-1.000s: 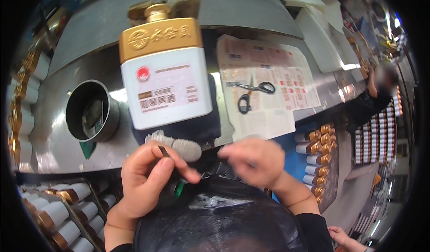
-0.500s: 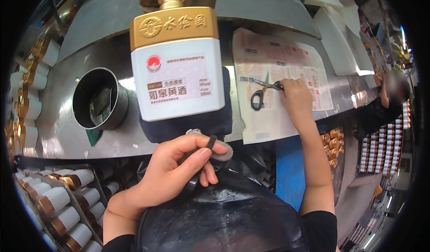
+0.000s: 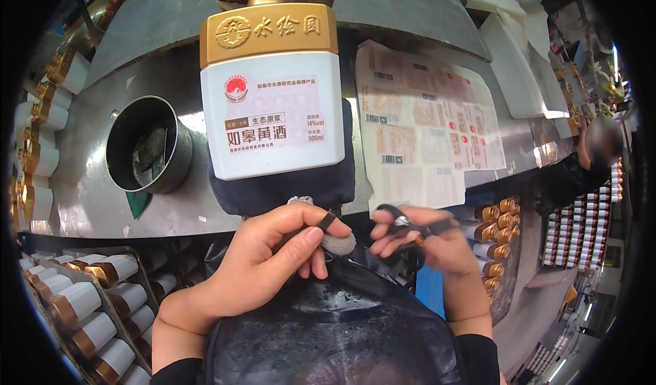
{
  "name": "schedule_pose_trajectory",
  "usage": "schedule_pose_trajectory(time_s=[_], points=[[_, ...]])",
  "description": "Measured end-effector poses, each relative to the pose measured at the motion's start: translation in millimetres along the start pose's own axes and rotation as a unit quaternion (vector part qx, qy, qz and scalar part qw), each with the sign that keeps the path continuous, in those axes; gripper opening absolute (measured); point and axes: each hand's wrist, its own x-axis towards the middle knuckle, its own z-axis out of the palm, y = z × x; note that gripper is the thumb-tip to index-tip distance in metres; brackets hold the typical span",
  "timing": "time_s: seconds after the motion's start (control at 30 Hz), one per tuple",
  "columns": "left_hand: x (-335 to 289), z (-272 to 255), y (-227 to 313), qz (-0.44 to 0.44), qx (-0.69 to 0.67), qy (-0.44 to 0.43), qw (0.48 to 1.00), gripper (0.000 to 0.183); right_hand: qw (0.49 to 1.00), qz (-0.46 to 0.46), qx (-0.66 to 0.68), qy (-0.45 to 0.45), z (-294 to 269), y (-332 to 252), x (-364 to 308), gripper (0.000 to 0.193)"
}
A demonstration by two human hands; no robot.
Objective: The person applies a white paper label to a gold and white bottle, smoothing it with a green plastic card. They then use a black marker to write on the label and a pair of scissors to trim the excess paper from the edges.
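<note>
My left hand [image 3: 263, 248] is closed, pinching a small dark strip [image 3: 328, 221] between thumb and forefinger above my black apron. Just under those fingers shows a grey, rounded fabric-like piece [image 3: 339, 245]; what it belongs to is hidden. Close by on the right, my right hand [image 3: 454, 245], blurred by motion, grips a pair of black-handled scissors [image 3: 402, 221]. Beyond both hands a white, flat-sided bottle [image 3: 273, 118] with a gold shoulder and neck lies on a dark padded cloth [image 3: 283, 197], its labelled face up.
A dark round pot [image 3: 181, 166] with pieces inside stands on the metal table [image 3: 82, 207] at left. Printed label sheets [image 3: 410, 180] lie at right. Crated white-and-gold bottles [image 3: 92, 306] fill the lower left; more stand at right, near another person [image 3: 581, 180].
My right hand has lifted the scissors off the label sheets and brought them left and nearer, beside my left hand. The left hand keeps its pinch on the strip.
</note>
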Motion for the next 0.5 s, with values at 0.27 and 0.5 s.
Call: schedule_pose_trajectory(time_s=[0.27,0.5], points=[[-12.5,-3.1,-2.3,0.021,0.059,0.035,0.997,0.019,0.990,0.048,0.064,-0.118,26.3,3.4,0.0,0.056],[-13.6,-2.2,-4.8,0.044,0.089,0.022,0.995,0.015,0.941,0.059,-0.330,-0.042,46.9,6.0,6.4,0.046]])
